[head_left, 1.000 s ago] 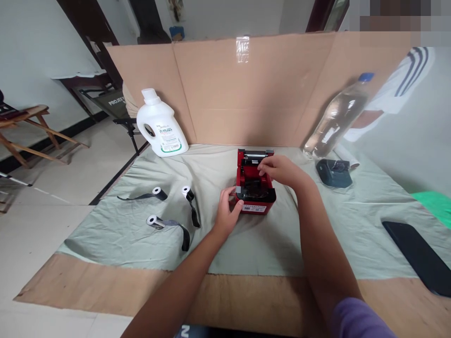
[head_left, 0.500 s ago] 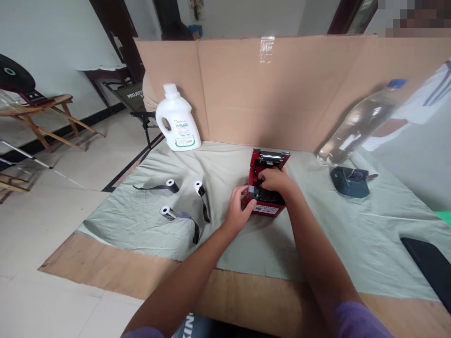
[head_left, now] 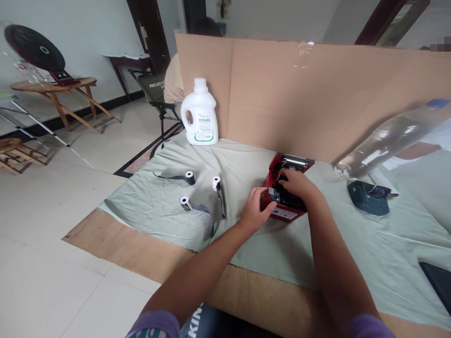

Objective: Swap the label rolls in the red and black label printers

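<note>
A red and black receipt or label printer (head_left: 287,213) stands on the cloth with its lid raised at the back. My left hand (head_left: 256,210) grips its left front corner, thumb on the front and fingers along the side. Inside the open compartment is my right hand (head_left: 298,183), fingers bent; its fingertips and anything between them are hidden. To the left are three small paper rolls: one lying at the back (head_left: 190,178), one nearer the printer (head_left: 216,183) and one in front (head_left: 185,203). Each trails a dark strip.
A white jug (head_left: 201,117) stands at the back left before a cardboard screen (head_left: 268,89). On the right are a leaning clear bottle (head_left: 391,136), a dark device (head_left: 368,198) and a black phone (head_left: 437,281). A person's sleeve shows behind the bottle.
The view has swung left, so everything appears shifted to the right. My left hand still holds the printer, and my right hand stays inside it with little visible change.
</note>
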A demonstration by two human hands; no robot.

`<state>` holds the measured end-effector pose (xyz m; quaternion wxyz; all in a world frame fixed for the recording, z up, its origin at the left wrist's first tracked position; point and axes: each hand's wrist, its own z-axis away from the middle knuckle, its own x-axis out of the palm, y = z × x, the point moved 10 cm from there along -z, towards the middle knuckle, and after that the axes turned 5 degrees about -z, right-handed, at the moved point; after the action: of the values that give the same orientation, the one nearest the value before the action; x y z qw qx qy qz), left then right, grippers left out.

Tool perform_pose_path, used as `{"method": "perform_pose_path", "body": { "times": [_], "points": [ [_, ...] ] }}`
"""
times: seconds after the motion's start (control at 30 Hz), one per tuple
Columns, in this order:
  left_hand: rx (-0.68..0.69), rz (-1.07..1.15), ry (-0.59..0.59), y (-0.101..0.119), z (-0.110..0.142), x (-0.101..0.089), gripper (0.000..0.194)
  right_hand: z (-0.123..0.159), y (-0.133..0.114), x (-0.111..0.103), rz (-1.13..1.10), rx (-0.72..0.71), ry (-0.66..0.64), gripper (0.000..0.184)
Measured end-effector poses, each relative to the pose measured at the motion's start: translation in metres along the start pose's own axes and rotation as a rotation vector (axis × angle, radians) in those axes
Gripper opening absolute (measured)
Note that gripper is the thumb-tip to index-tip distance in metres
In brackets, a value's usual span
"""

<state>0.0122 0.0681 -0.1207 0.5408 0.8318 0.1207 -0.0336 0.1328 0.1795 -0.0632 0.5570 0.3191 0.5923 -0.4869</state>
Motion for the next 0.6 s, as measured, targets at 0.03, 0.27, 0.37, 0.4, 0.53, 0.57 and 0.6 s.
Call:
{"method": "perform_pose_path", "body": {
  "times": [0.03, 0.27, 0.37, 0.4, 0.53, 0.57, 0.6],
  "points": [
    [0.001, 0.001, 0.001, 0.001, 0.000, 0.000, 0.042, 0.003, -0.002, -0.005, -0.031, -0.019, 0.015, 0.029],
    [-0.017, 0.036, 0.006, -0.001, 0.000, 0.000, 0.042, 0.056, -0.033, -0.080, -0.402, -0.142, 0.361, 0.035],
    [0.014, 0.041, 0.007, 0.001, -0.001, 0.000, 0.042, 0.060, -0.065, -0.097, -0.633, -0.202, 0.407, 0.046],
    [0.025, 0.036, 0.003, 0.003, -0.001, -0.001, 0.043, 0.053, -0.078, -0.096, -0.681, -0.207, 0.378, 0.045],
    [0.011, 0.026, -0.003, 0.002, -0.003, -0.003, 0.045, 0.000, -0.143, -0.069, -0.667, -0.219, 0.200, 0.026],
    [0.004, 0.036, -0.009, 0.001, -0.004, -0.003, 0.044, -0.016, -0.159, -0.061, -0.632, -0.229, 0.189, 0.023],
    [-0.011, 0.058, -0.018, 0.000, -0.004, -0.002, 0.043, -0.032, -0.173, -0.053, -0.594, -0.236, 0.191, 0.022]
  ]
}}
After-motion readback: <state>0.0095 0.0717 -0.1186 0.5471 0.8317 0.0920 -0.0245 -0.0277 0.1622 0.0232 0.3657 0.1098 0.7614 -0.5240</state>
